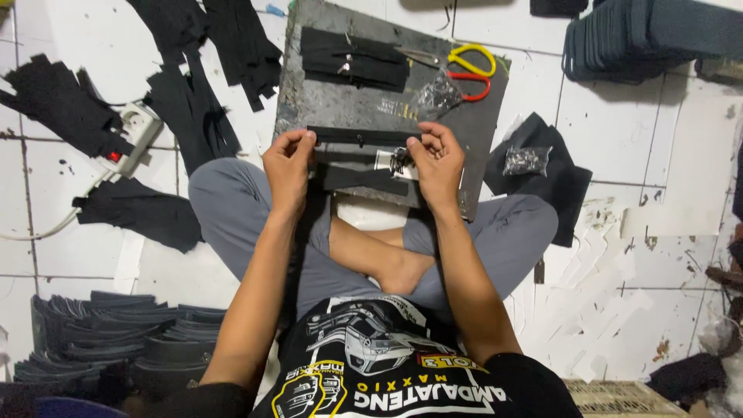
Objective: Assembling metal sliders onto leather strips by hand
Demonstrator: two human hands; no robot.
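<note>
A black zipper strip (360, 135) is stretched level between my two hands above a dark grey board (340, 101). My left hand (288, 166) pinches its left end. My right hand (437, 164) pinches the right end, close to a small pile of metal zipper sliders (400, 160). More black strips (364, 179) lie on the board just under my hands. A stack of black zipper pieces (352, 58) rests at the board's far side.
Yellow and red scissors (470, 68) and a clear bag of metal parts (439, 94) lie on the board's far right. Another bag (526, 160) sits on black cloth to the right. Black fabric scraps, a white power strip (135, 135) and stacked dark pieces (116, 337) surround my crossed legs.
</note>
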